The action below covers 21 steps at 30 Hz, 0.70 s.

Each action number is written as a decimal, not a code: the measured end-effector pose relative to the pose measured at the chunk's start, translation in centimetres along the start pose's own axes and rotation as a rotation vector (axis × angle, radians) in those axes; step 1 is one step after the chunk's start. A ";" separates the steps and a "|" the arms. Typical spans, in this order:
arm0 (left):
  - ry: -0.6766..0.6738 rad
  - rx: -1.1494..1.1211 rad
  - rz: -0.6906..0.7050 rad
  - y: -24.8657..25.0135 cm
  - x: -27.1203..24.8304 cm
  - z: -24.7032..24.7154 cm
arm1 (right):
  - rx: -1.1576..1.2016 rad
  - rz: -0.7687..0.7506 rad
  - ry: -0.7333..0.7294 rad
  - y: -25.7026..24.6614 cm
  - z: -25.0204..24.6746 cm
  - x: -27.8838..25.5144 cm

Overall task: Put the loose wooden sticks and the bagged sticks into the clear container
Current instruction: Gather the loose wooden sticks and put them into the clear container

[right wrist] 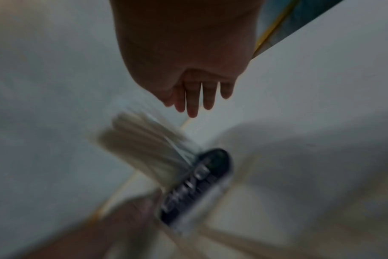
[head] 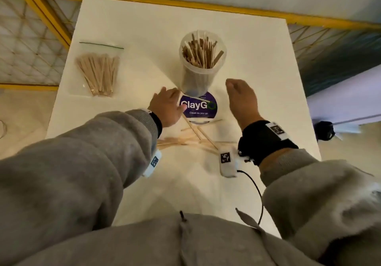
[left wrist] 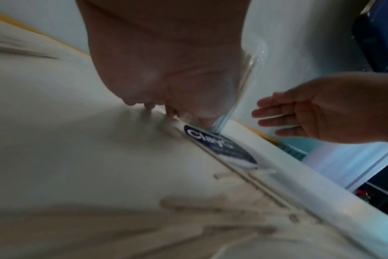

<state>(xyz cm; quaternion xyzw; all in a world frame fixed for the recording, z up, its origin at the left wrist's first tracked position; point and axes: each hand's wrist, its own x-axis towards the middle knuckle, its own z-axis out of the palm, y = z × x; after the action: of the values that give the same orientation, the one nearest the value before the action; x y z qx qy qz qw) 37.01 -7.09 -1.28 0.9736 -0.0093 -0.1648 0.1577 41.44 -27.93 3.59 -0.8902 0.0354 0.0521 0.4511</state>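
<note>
The clear container [head: 203, 67] stands upright mid-table, packed with wooden sticks. My left hand [head: 170, 102] lies just left of its base, fingers straight, fingertips [left wrist: 149, 106] on the table, holding nothing. My right hand [head: 240, 97] hovers right of the container [left wrist: 244, 84], fingers [right wrist: 193, 99] straight and empty. Loose wooden sticks [head: 195, 139] lie scattered on the table between my wrists; in the left wrist view the loose sticks [left wrist: 233, 210] are blurred. The bagged sticks [head: 99, 73] lie flat at the far left of the table. In the right wrist view the container [right wrist: 144, 143] is a blur.
A round blue "ClayGo" sticker [head: 199, 105] sits on the white table [head: 257, 59] just in front of the container. A yellow-framed mesh railing [head: 51, 18] runs behind and left of the table. A black cable [head: 255, 187] trails from my right wrist.
</note>
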 end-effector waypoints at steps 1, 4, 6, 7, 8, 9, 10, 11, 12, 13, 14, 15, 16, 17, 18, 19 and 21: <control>-0.004 0.027 0.025 -0.1 0.0 0.6 | -0.128 -0.034 -0.146 1.6 0.9 -0.5; 0.015 0.033 0.113 -0.1 -1.0 1.9 | -0.344 -0.184 -0.454 4.3 3.7 -1.8; 0.000 0.010 0.172 0.3 -2.4 2.5 | -0.512 -0.349 -0.486 5.4 4.9 -2.7; -0.010 0.023 0.212 0.5 -3.3 2.8 | -0.580 -0.410 -0.484 5.8 5.2 -3.2; -0.026 0.029 0.256 0.4 -4.2 3.2 | -0.625 -0.444 -0.497 6.0 5.1 -4.0; -0.052 0.017 0.290 0.3 -5.5 3.6 | -0.650 -0.474 -0.524 6.5 4.9 -5.0; -0.059 0.003 0.324 -0.1 -6.5 3.8 | -0.670 -0.518 -0.541 7.1 4.5 -5.8; -0.031 -0.003 0.352 -0.6 -7.7 4.3 | -0.694 -0.570 -0.543 7.8 3.9 -6.9; 0.021 0.006 0.371 -1.2 -8.6 4.7 | -0.726 -0.605 -0.520 8.4 3.2 -7.8; 0.060 0.026 0.366 -2.0 -9.5 5.0 | -0.761 -0.609 -0.476 9.3 2.4 -8.7; 0.085 0.049 0.342 -2.9 -10.3 5.4 | -0.802 -0.571 -0.432 10.0 1.5 -9.7; 0.077 0.067 0.300 -3.8 -11.1 5.6 | -0.832 -0.513 -0.401 10.9 0.5 -10.7; 0.067 0.065 0.248 -4.7 -11.8 5.9 | -0.843 -0.447 -0.394 11.7 -0.3 -11.7; 0.035 0.048 0.193 -5.3 -12.2 6.3 | -0.838 -0.380 -0.406 12.4 -1.0 -12.5; -0.003 0.046 0.151 -5.7 -12.4 6.7 | -0.833 -0.337 -0.420 12.9 -1.4 -12.9; -0.015 0.064 0.137 -5.8 -12.5 6.9 | -0.831 -0.325 -0.427 13.2 -1.4 -13.1; -0.014 0.079 0.166 -4.8 -11.9 7.1 | -0.817 -0.340 -0.435 12.4 -0.6 -12.4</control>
<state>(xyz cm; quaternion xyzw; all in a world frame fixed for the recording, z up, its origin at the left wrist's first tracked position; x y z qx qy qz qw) 23.29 -3.83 -5.35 0.9737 -0.0977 -0.1577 0.1323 27.85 -35.52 -4.40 -0.9560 -0.2287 0.1722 0.0645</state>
